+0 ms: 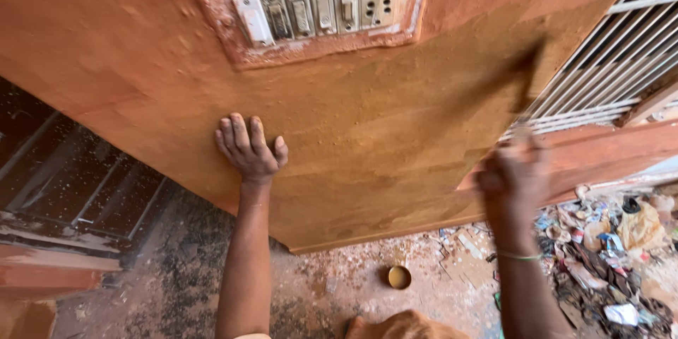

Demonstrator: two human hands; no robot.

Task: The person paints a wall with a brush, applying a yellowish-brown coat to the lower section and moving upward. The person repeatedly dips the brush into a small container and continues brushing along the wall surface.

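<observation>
Left hand (247, 147) flat on wall (367, 134) — right hand (514, 176) seemingly gripping brush (526, 74).

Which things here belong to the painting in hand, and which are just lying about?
In the job:
- orange wall
- left hand, flat on the wall
- right hand, gripping a blurred brush
- small tin on the floor, probably paint

Lying about:
- switch panel
- window grille
- litter on the floor at the right
</observation>
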